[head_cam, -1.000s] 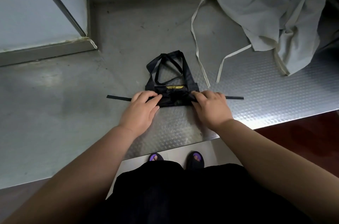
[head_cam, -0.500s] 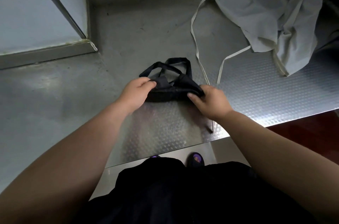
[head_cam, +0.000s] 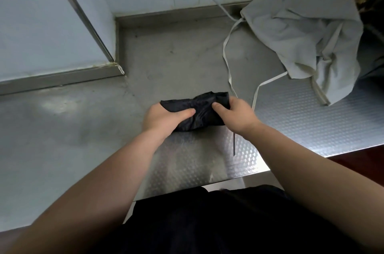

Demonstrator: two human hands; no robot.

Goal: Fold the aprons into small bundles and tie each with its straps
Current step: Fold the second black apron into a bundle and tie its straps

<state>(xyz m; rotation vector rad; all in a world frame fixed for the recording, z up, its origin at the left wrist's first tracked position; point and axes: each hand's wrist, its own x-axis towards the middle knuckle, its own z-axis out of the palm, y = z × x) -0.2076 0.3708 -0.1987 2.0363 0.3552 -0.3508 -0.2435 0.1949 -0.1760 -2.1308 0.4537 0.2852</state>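
Where the person's dark clothes (head_cam: 207,224) fill 6 o'clock, the shiny metal table with a bumpy front strip (head_cam: 311,129) begins. A little further in, near the middle, is the small black folded apron bundle (head_cam: 200,111), low over the table, and both hands have it. The left hand (head_cam: 164,117) grips its 9 o'clock end with the thumb pressed on top. The right hand (head_cam: 238,115) grips its 3 o'clock end the same way. A thin black strap (head_cam: 234,142) hangs toward 6 o'clock below the right hand. The other strap may be tucked under, but I cannot see it.

The cloth looks thin, soft, light and a bit slippery, so it will likely spring open if let go. It seems best to squeeze the middle with one hand while the other takes the strap close to the bundle.

Far off at 1 o'clock lies a crumpled pale grey cloth apron (head_cam: 301,29), its long pale straps (head_cam: 225,56) trailing toward the bundle.
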